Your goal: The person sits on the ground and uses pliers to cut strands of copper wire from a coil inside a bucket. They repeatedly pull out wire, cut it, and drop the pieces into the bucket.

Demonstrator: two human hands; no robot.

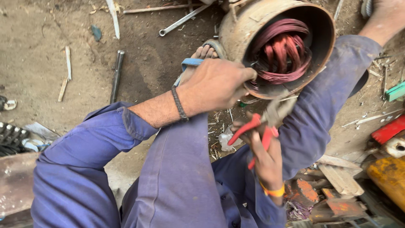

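On the far left, a dark ridged thing [10, 139] is cut off by the picture's edge and hard to make out. A metal rod [117, 74] and a long wrench [181, 20] lie on the dirt ground [38, 76]. The left hand [215, 84] is closed at the rim of the motor shell [236, 36], and its fingertips are hidden, so what it grips cannot be told. A foot in a sandal [202, 52] peeks out behind that hand. The motor shell is a round, rusty metal tube lying on its side between the knees, with its open end facing up. Inside it are bunches of reddish copper wire [282, 50]. Just below it, the right hand [265, 156] is wrapped around red-handled pliers [263, 128], whose blurry tips sit at the shell's lower rim. On the right, rusty scrap pieces [333, 198] are cut off.
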